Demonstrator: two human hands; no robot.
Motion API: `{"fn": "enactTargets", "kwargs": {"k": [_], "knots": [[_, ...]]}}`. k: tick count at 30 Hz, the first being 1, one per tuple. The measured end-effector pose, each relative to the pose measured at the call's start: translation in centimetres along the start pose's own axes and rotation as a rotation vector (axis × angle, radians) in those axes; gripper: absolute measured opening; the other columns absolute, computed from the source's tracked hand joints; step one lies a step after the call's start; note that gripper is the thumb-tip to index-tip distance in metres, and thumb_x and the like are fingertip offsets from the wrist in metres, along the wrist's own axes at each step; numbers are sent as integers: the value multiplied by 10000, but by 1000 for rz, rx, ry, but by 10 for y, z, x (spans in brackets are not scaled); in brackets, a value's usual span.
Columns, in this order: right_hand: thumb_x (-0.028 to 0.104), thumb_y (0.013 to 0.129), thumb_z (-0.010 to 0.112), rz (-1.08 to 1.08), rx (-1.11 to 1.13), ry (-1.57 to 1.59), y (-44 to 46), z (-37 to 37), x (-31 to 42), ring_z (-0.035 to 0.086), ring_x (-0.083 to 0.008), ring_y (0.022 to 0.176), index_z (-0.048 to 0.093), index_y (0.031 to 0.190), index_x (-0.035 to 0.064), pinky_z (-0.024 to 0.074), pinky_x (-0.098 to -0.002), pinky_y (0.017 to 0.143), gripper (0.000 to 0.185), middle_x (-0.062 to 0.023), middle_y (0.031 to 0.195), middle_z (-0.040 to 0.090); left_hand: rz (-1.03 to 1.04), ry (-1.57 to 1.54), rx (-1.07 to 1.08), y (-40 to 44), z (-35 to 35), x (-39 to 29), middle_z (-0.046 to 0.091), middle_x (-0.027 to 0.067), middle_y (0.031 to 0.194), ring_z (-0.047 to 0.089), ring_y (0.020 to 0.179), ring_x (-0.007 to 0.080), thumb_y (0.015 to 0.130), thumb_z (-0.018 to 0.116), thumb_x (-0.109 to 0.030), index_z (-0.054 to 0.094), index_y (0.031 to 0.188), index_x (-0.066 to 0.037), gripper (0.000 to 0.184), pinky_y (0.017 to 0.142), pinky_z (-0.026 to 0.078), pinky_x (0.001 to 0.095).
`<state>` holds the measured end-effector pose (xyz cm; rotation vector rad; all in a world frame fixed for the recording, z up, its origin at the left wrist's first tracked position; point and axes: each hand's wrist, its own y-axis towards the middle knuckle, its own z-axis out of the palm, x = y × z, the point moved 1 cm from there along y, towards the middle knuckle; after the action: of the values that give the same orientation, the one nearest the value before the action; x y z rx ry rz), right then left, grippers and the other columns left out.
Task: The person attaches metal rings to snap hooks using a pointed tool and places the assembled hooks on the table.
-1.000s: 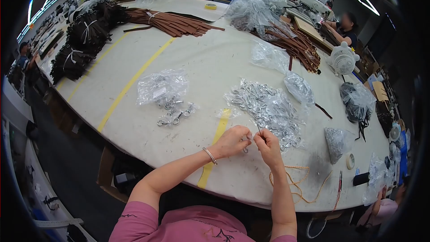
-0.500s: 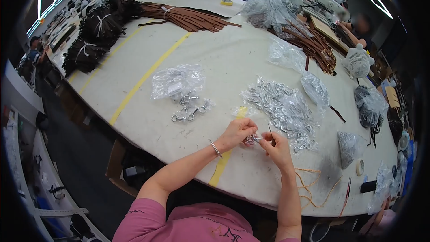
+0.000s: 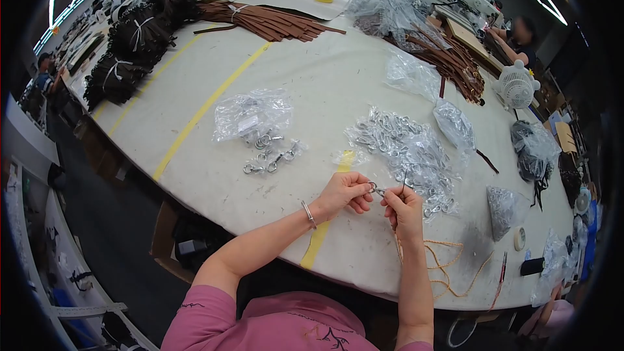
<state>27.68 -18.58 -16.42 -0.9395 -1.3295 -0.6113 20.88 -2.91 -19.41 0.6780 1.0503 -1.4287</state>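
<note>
A small metal clasp [image 3: 374,188] is held between my two hands over the table. My left hand [image 3: 344,194], with a bracelet at the wrist, pinches its ring end. My right hand [image 3: 404,210] has its fingers closed on the clasp's other end, and a thin dark pointed tool [image 3: 404,181] sticks up from the same fingers. Just beyond my right hand lies a pile of silver clasps [image 3: 409,149] in clear plastic. Orange cord [image 3: 445,266] trails on the table beside my right forearm.
Left of centre lie a plastic bag [image 3: 253,116] and loose clasps [image 3: 270,159]. Brown straps [image 3: 273,21] and black bundles [image 3: 133,49] are at the back left. A white fan [image 3: 517,86], tape roll [image 3: 519,238] and bag [image 3: 504,211] are at right. A person [image 3: 520,39] sits beyond.
My hands came together on a metal clasp, which now shows clearly between them. The plastic seen around my left fingers has gone from them. The camera view has shifted slightly.
</note>
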Motion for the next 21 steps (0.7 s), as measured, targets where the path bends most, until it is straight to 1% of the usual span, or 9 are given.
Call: {"fn": "enactTargets", "kwargs": {"k": [3, 6, 9, 10, 13, 14, 17, 18, 21], "knots": [[138, 798, 602, 45, 43, -12, -1, 5, -4, 465, -30, 444, 565, 776, 22, 298, -155, 343, 124, -33, 626, 572, 75, -91, -113, 1, 2, 1, 615, 88, 744, 611, 573, 119, 859, 556, -171, 560, 909, 7, 184, 501, 512, 218], [136, 800, 598, 17, -9, 72, -2, 15, -10, 453, -30, 429, 552, 763, 31, 297, -156, 343, 120, -27, 612, 564, 13, -113, -73, -2, 1, 2, 610, 75, 712, 596, 543, 109, 866, 541, -175, 557, 885, 0, 177, 471, 495, 212], [129, 809, 583, -28, -94, 164, -5, 24, -11, 436, -35, 404, 532, 756, 42, 289, -159, 325, 114, -19, 596, 549, 19, 61, 42, -3, 3, 6, 593, 50, 659, 570, 503, 94, 871, 523, -174, 547, 844, -30, 149, 437, 461, 204], [133, 811, 581, -45, -113, 208, -5, 26, -14, 435, -41, 392, 528, 758, 47, 285, -160, 313, 114, -19, 589, 546, -5, 209, 7, -9, 10, 1, 564, 23, 607, 532, 472, 73, 869, 510, -170, 535, 773, -46, 159, 408, 417, 198], [130, 812, 565, -47, -92, 219, -7, 21, -7, 430, -36, 408, 527, 748, 44, 288, -160, 333, 114, -8, 588, 536, 259, 525, 67, -10, 15, 5, 544, 8, 588, 487, 448, 60, 859, 513, -166, 532, 732, -38, 181, 408, 389, 200], [127, 811, 559, -39, -70, 203, -9, 16, 0, 429, -30, 422, 528, 742, 41, 291, -160, 348, 115, -3, 591, 532, 317, 508, -17, -10, 13, 3, 538, 13, 569, 468, 449, 68, 849, 529, -173, 538, 728, -24, 191, 419, 385, 213], [109, 778, 553, -38, 98, -182, -6, -14, 19, 435, -34, 449, 539, 713, 33, 319, -174, 388, 101, 8, 574, 520, 479, 452, -273, -9, -2, -13, 521, 29, 512, 411, 453, 90, 817, 577, -193, 553, 717, 17, 234, 452, 373, 251], [86, 737, 553, -20, 172, -350, -7, -19, 27, 429, -31, 479, 556, 685, 15, 329, -188, 429, 88, 16, 550, 509, 532, 410, -303, -10, -5, -26, 562, 25, 575, 470, 513, 81, 807, 597, -204, 557, 730, 23, 242, 496, 409, 245], [81, 726, 559, -141, 361, -722, -13, -13, 38, 416, -24, 493, 566, 677, 4, 322, -193, 441, 92, 20, 530, 498, 598, 469, 35, -4, 5, -13, 593, 33, 651, 538, 584, 88, 806, 605, -207, 558, 757, 24, 241, 551, 448, 234]]}}
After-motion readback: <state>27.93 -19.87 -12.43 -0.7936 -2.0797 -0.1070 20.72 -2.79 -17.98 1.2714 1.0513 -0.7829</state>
